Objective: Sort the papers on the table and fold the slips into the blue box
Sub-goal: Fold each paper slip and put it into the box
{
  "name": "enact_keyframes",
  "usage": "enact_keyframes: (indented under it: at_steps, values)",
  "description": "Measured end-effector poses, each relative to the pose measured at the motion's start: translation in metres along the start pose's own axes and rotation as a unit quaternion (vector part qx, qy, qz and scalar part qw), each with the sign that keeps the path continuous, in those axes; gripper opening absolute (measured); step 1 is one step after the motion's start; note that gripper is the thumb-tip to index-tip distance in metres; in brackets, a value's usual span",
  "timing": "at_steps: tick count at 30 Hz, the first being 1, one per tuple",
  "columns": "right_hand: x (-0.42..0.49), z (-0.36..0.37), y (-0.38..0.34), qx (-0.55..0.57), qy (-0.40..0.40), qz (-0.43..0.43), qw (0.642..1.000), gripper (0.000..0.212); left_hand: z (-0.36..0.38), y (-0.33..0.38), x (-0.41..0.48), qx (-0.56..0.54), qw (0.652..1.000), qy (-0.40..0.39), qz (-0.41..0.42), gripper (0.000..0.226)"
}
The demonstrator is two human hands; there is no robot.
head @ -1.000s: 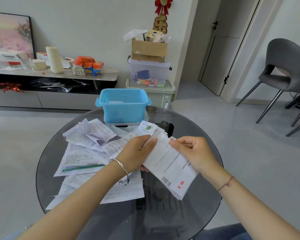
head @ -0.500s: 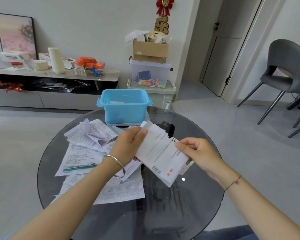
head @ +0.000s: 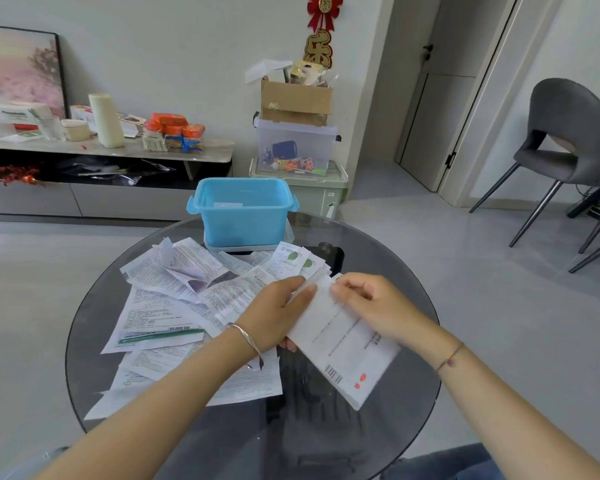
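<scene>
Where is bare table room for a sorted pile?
Bare: the round glass table's right side, beyond the held white slip, and its near edge. Crowded: loose printed papers cover the left half up to the blue plastic box.

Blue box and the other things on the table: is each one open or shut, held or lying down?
Blue box: open, no lid on top.
Slip: unfolded, held above the table by both hands.
Left hand: grips the slip's upper left edge.
Right hand: pinches the slip's top edge.
Paper pile: loose, overlapping, lying on the table.
</scene>
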State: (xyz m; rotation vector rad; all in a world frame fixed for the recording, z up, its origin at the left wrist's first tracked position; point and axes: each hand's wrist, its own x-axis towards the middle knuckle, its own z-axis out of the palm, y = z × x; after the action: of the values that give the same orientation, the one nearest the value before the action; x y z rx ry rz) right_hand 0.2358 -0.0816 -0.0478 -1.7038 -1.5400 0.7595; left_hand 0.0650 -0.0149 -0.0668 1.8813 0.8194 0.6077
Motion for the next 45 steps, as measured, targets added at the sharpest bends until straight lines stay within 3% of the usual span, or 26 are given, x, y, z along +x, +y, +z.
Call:
enact_keyframes:
  at_steps: [6,9,18,24,28,30,33,35,37,39,41,43,45]
  values:
    - [0.000,0.009,-0.006,0.009,-0.063,-0.040,0.997,0.035,-0.010,0.002,0.004,0.055,0.996,0.003,0.075,0.037]
    - [0.000,0.008,-0.007,0.038,-0.070,-0.036,0.996,0.034,-0.012,0.002,0.004,0.016,0.997,0.008,0.073,0.035]
    - [-0.007,-0.025,0.003,0.102,-0.079,0.026,0.991,0.033,-0.039,-0.005,0.012,-0.065,0.990,0.128,-0.011,0.033]
    - [-0.006,-0.027,0.007,0.160,0.044,0.062,0.984,0.027,-0.042,-0.009,0.016,-0.094,0.960,0.260,-0.053,0.032]
    - [-0.004,-0.010,0.002,0.271,-0.015,0.149,0.951,0.060,-0.031,-0.009,0.017,-0.164,0.937,0.286,-0.120,0.024]
    - [-0.005,0.001,-0.003,0.310,-0.024,0.151,0.938,0.058,-0.021,-0.009,0.016,-0.179,0.937,0.273,-0.123,0.021]
    - [-0.001,0.005,-0.007,0.306,0.085,0.146,0.937,0.044,-0.014,-0.002,0.010,-0.219,0.949,0.203,-0.104,0.018]
    - [0.001,-0.005,-0.008,0.290,0.142,0.148,0.935,0.039,-0.023,0.001,0.006,-0.250,0.957,0.103,-0.109,0.020]
    - [-0.001,-0.014,-0.008,0.259,0.112,0.128,0.951,0.040,-0.034,0.004,0.001,-0.193,0.974,-0.029,-0.118,0.027]
    - [-0.005,-0.016,-0.010,0.208,0.041,0.101,0.972,0.043,-0.037,0.004,-0.004,-0.106,0.982,-0.097,-0.119,0.028]
    - [-0.009,-0.011,-0.012,0.161,0.016,0.070,0.984,0.045,-0.036,0.006,-0.006,-0.060,0.989,-0.088,-0.107,0.024]
    - [-0.009,-0.006,-0.010,0.118,0.076,0.035,0.990,0.044,-0.034,0.007,-0.005,-0.069,0.993,-0.022,-0.088,0.020]
    - [-0.009,-0.007,-0.006,0.064,0.142,-0.002,0.988,0.042,-0.033,0.004,-0.001,-0.147,0.982,0.076,-0.095,0.016]
